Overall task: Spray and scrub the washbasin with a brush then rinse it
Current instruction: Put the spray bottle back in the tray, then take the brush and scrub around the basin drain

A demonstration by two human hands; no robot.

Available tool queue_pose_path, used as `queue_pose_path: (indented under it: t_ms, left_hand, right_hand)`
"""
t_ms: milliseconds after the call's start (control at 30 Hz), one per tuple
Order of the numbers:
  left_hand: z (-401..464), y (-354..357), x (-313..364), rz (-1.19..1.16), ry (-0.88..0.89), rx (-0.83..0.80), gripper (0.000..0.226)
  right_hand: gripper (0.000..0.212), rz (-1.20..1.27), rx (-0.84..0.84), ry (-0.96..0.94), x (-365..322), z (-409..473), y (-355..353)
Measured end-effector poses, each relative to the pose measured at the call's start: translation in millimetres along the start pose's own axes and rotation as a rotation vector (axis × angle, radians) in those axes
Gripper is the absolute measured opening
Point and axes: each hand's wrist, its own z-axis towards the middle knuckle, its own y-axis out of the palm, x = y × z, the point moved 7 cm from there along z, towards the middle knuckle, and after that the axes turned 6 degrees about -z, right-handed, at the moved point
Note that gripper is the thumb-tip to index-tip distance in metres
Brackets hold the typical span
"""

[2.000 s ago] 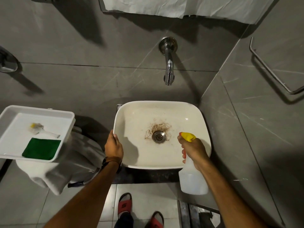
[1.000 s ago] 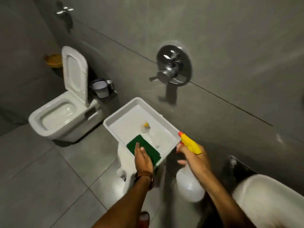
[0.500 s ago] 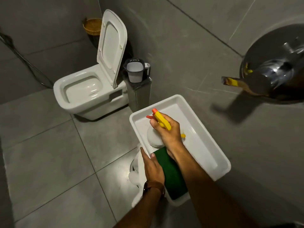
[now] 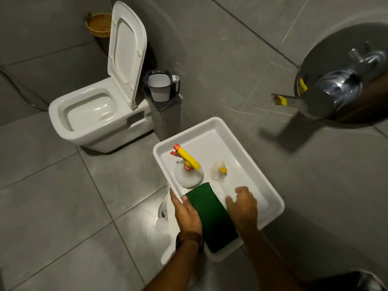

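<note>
Left hand (image 4: 187,215) fingers clamped on tray (image 4: 247,156) rim; right hand (image 4: 242,207) fingers loosely curled over brush (image 4: 219,175) handle.

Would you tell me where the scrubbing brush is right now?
The brush lies inside the white tray, right of the spray bottle and beyond the green scouring pad, with the right hand over its handle end.
</note>
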Motion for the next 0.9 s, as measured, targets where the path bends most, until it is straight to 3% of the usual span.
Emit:
queue_pose_path:
  t_ms: [67, 167, 233, 400, 600, 800, 900]
  left_hand:
    - [0, 0, 1, -0.007, 0.002, -0.01, 0.052]
    - [-1, -2, 6, -0.019, 0.029, -0.044, 0.054]
    - [-4, -8, 7, -0.001, 0.035, -0.035, 0.056]
    - [-49, -17, 29, 0.056, 0.145, -0.006, 0.052]
    - [-174, 24, 59, 0.07, 0.294, -0.322, 0.049]
    - [-342, 51, 44, 0.191, 0.405, -0.753, 0.047]
    - [-409, 53, 23, 0.28, 0.421, -0.887, 0.045]
  right_hand:
    - [0.038, -0.152, -0.13, -0.015, 6, -4, 19]
    - [0.025, -0.215, -0.074, -0.064, -2, -5, 15]
    - [0.014, -0.13, -0.035, -0.04, -2, -8, 0]
    - [0.013, 0.04, 0.001, -0.046, 22, -51, -68]
    - [0.029, 0.054, 0.099, 0.077, 113, -146, -163]
    - [0.029, -0.02, 0.308, 0.221, 257, -302, -251]
    - [0.032, -0.094, 0.309, 0.352, 341, -383, -266]
